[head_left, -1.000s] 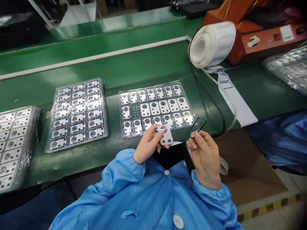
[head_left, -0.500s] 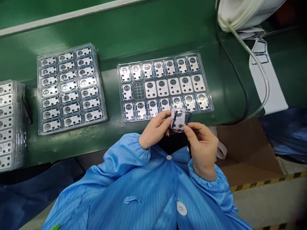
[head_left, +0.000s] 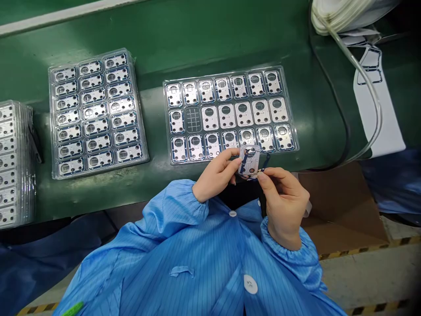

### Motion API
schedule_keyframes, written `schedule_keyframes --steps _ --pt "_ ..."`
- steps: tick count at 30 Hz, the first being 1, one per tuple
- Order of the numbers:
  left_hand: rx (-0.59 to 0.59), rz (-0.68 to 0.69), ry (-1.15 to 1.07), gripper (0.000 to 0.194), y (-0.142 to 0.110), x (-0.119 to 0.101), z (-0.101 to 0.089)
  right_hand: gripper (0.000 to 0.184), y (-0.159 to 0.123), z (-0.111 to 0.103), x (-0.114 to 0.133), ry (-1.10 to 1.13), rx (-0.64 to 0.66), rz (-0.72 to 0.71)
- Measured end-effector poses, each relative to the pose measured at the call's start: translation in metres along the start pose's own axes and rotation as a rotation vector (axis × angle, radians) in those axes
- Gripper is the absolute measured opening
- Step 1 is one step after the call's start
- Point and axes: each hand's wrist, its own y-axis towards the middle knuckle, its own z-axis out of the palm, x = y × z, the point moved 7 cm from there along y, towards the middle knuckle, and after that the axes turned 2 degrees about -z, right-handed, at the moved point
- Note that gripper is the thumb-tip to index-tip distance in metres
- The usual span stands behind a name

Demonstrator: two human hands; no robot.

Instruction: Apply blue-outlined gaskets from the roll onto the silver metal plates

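My left hand (head_left: 221, 172) grips a small silver plate (head_left: 251, 160) by its left edge, above the near edge of the bench. At the plate's lower right corner, my right hand (head_left: 284, 199) pinches a thin dark-blue frame-shaped strip (head_left: 265, 163) between thumb and forefinger. Part of the strip lies across the plate, while its right side stands off it. Behind my hands is a clear plastic tray (head_left: 294, 131) of similar plates in three rows. One pocket (head_left: 193, 120) in its middle row holds no plate.
To the left stand a stack of filled trays (head_left: 142, 131) and another stack (head_left: 28, 171) at the edge. A white backing sheet (head_left: 381, 114) with blue outlines hangs at right, beside clear tubing (head_left: 377, 105) and a black cable (head_left: 335, 96). A cardboard box (head_left: 345, 206) sits below.
The view has shifted slightly, so the tray and my hands appear further right. Both hands keep their grip. The strip's free side stands a little further off the plate.
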Motion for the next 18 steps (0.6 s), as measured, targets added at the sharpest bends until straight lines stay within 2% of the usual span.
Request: schedule_keyframes --steps 11,18 --pt "0.005 -0.014 -0.04 0.03 -0.0008 0.0002 0.0002 0.017 0.0025 0.0028 0.0021 -0.095 0.003 -0.02" --pt "0.009 0.0 -0.057 0.032 -0.0011 0.0003 0.0012 0.013 0.0034 0.0034 0.0016 -0.065 0.013 -0.015"
